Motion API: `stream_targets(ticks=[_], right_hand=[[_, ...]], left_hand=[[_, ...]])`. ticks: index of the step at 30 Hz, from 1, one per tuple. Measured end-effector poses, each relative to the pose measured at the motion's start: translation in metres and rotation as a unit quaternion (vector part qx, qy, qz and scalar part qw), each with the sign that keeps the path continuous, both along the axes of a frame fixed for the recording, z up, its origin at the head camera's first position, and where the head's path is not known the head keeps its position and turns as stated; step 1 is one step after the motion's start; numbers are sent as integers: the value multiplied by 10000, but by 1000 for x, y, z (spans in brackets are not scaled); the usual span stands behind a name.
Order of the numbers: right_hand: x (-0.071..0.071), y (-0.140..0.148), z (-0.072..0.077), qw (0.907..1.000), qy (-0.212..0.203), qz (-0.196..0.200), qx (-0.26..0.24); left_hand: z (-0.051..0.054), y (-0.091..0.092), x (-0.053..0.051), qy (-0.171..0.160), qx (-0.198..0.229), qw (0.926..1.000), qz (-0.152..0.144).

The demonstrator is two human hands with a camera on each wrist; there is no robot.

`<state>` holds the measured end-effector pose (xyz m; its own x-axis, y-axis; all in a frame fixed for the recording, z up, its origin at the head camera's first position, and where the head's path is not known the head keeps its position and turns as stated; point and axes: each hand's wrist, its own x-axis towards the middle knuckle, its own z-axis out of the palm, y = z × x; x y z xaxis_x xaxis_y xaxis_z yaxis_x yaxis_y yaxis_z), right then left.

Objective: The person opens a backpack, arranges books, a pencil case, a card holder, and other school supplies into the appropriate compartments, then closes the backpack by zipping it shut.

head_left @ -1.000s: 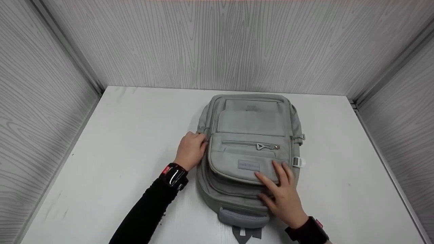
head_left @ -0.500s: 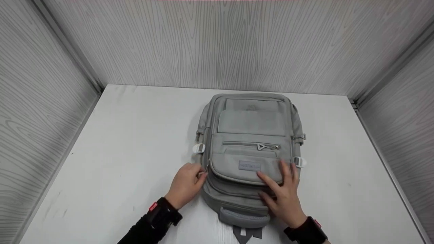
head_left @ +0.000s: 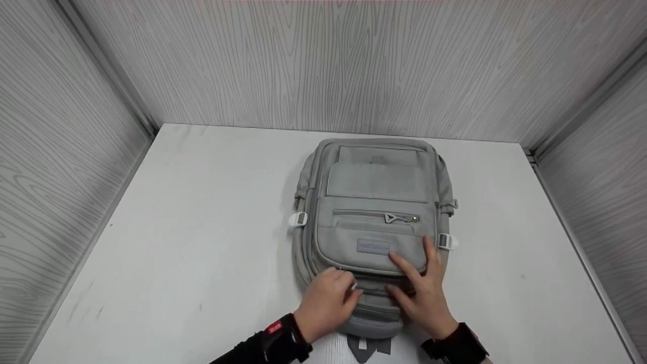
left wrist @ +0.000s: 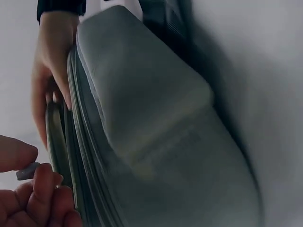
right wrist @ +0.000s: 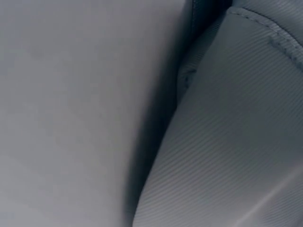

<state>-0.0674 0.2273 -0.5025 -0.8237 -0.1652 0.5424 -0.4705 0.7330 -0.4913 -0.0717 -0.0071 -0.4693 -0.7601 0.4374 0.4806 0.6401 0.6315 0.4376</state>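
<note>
A grey-green backpack (head_left: 376,182) lies on its back on the white table, front pockets up. Near its lower left, my left hand (head_left: 326,303) pinches a small grey zipper pull (left wrist: 27,171) between thumb and curled fingers, at the curved edge of the front pocket (head_left: 349,253). My right hand (head_left: 427,298) rests on the lower right of that pocket, its fingers spread and fairly straight on top, the thumb lower against the side. The right wrist view has only the bag's fabric (right wrist: 222,142) and table, without the hand.
White side buckles (head_left: 298,219) stick out at both edges of the bag. A padded handle (head_left: 374,327) and a dark grey strap piece (head_left: 361,349) lie at the near end. Wood-grain panels (head_left: 323,65) enclose the white table (head_left: 212,202) at the back and sides.
My left hand has slid from the bag's left side down toward me and round the lower left corner, then rightward, with the zipper pull. My right hand has stayed nearly in place.
</note>
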Motion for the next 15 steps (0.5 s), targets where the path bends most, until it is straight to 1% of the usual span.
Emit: stream_targets(ticks=[3,6,8,11,13,15], right_hand=[[0,-1,0,10000,52,31,29],[0,-3,0,9998,171,27,58],[2,-5,0,9995,309,8,49],[5,-7,-1,9987,508,-52,-60],[7,-7,0,9979,610,-159,-170],[9,-7,1,9971,660,-265,-261]], left_hand=[[0,20,1,288,-167,9992,-229],[1,35,2,458,-312,9974,-458],[1,41,1,475,-353,9968,-535],[2,41,0,487,-392,9964,-564],[3,35,-1,532,-370,9964,-539],[3,26,-4,691,-311,9957,-532]])
